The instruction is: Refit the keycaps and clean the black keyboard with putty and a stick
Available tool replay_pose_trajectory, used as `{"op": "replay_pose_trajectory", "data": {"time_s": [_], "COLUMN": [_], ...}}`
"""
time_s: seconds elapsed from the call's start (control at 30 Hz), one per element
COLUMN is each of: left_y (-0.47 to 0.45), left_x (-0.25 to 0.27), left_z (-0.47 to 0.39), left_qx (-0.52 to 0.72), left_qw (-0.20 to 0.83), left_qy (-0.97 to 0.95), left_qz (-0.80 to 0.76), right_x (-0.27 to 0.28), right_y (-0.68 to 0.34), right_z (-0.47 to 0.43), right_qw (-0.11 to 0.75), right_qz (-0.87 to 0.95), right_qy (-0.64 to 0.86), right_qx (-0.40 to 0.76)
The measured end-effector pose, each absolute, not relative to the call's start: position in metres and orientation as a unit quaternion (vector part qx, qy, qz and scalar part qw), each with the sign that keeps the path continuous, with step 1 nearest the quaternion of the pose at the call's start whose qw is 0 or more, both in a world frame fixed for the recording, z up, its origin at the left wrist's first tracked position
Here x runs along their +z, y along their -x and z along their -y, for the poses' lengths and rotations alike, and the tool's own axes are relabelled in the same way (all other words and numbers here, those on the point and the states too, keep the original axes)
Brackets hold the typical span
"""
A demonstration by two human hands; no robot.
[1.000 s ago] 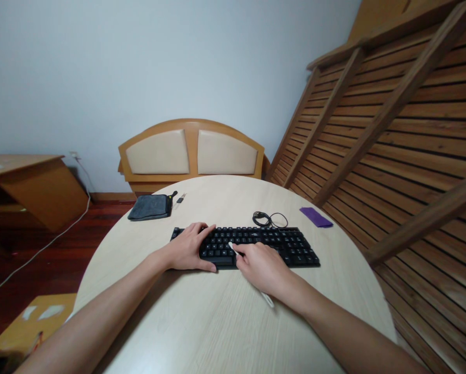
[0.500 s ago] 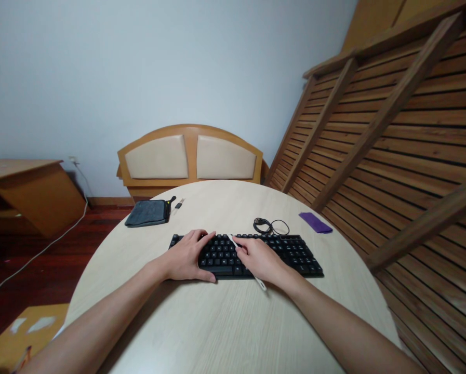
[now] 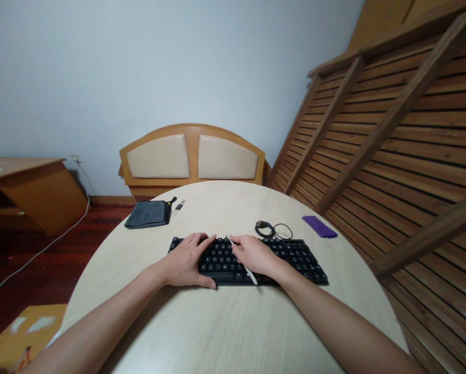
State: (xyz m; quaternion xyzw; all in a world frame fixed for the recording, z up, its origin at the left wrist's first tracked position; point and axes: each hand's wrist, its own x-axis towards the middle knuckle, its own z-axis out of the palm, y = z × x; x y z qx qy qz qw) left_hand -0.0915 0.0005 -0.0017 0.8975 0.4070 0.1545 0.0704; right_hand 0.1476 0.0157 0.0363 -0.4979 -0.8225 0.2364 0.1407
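A black keyboard [image 3: 224, 260] lies on the round pale table. Spread over its left part, my left hand [image 3: 185, 261] rests on it, with the thumb at the front edge and the fingers near the back edge. My right hand [image 3: 253, 254] is above the middle keys, its fingers closed round a slim white stick-like tool [image 3: 250, 275]. One end of that tool sticks out beyond my fingertips at the back row of keys. Its other end slants toward the keyboard's front edge. What kind of tool it is cannot be made out.
A coiled black cable [image 3: 272, 229] lies behind the keyboard, and a purple cloth [image 3: 319, 227] is to its right. On the table's left are a dark grey pouch [image 3: 148, 214] and a small black item [image 3: 178, 206]. Wooden slats [image 3: 420, 150] lean at right.
My right hand and the white tool have shifted slightly left, and the tool's near end has swung left and away from me. My left hand stays on the keyboard. The view has turned slightly.
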Motion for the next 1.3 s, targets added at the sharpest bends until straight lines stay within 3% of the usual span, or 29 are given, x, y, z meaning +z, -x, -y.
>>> {"op": "replay_pose_trajectory", "data": {"time_s": [0.2,0.37,0.57,0.77,0.9,1.03,1.13,1.2,1.3], "left_y": [0.093,0.077,0.029,0.010,0.009,0.011,0.014,0.017,0.021], "left_x": [0.001,0.014,0.025,0.012,-0.001,-0.010,-0.011,-0.011,-0.009], "left_z": [0.000,0.012,0.041,0.052,0.048,0.041,0.036,0.034,0.032], "left_qx": [0.152,0.192,0.287,0.345,0.367,0.373,0.381,0.375,0.353], "left_qw": [0.071,0.084,0.234,0.373,0.392,0.412,0.430,0.431,0.403], "left_qy": [-0.895,-0.882,-0.787,-0.708,-0.699,-0.690,-0.671,-0.667,-0.680], "left_qz": [-0.413,-0.422,-0.494,-0.490,-0.473,-0.463,-0.469,-0.478,-0.500], "right_x": [0.033,0.018,0.010,0.007,-0.001,-0.001,0.012,0.021,0.025], "right_y": [-0.157,-0.158,-0.148,-0.140,-0.129,-0.132,-0.156,-0.180,-0.210], "right_z": [-0.008,-0.008,-0.008,-0.004,0.001,-0.001,-0.009,-0.017,-0.026], "right_qw": [0.167,0.263,0.349,0.426,0.463,0.426,0.360,0.272,0.106], "right_qz": [0.818,0.772,0.618,0.615,0.587,0.611,0.752,0.835,0.891], "right_qy": [0.482,0.468,0.475,0.460,0.423,0.422,0.411,0.404,0.391], "right_qx": [0.265,0.340,0.520,0.479,0.512,0.517,0.369,0.254,0.207]}}
